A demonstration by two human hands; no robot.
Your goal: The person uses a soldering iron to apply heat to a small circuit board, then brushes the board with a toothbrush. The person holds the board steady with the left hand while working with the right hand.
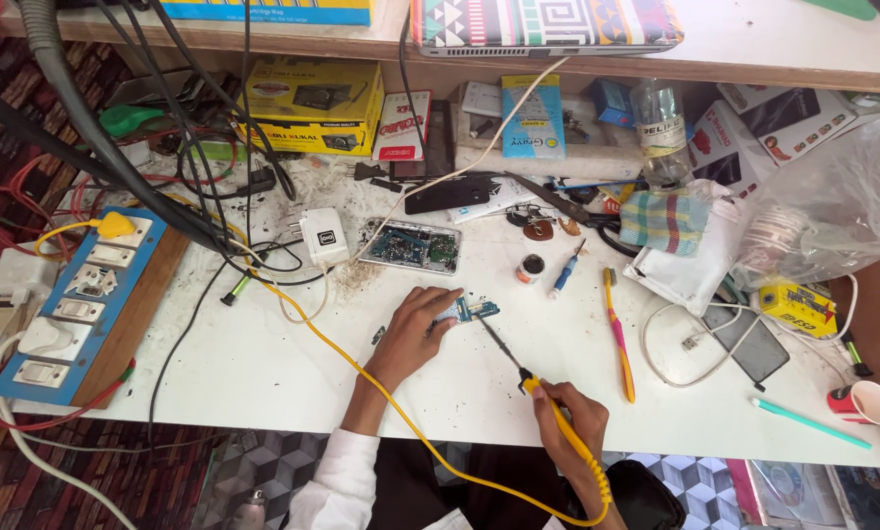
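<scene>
Left hand (412,334): palm down on the white workbench (263,363), near the middle of its front half, fingertips pinning a small blue-green circuit board (469,311) flat against the surface. Fingers extended and pressed together over the board's left end — not clenched.

Right hand (567,417): at the front edge of the workbench, fingers wrapped around the yellow handle of a soldering iron (533,383). Dark shaft of the iron angled up and to the left, tip at or just beside the right end of the circuit board; contact cannot be confirmed. Yellow cord (381,393) from the handle looping below the front edge, then back across the bench under the left forearm toward the left side.

Behind the board: an opened phone chassis (412,245) with exposed blue-green electronics, a white charger block (323,237) just to its left. To the right of the board: a small round pot (530,268), a blue-handled screwdriver (565,270), and an orange-and-pink toothbrush (618,339) lying roughly front to back.

Left edge: a blue switchboard (77,304) with white sockets and switches. Right front corner — a red-and-white paper cup (865,401), a teal stick (811,424) lying near it.
</scene>
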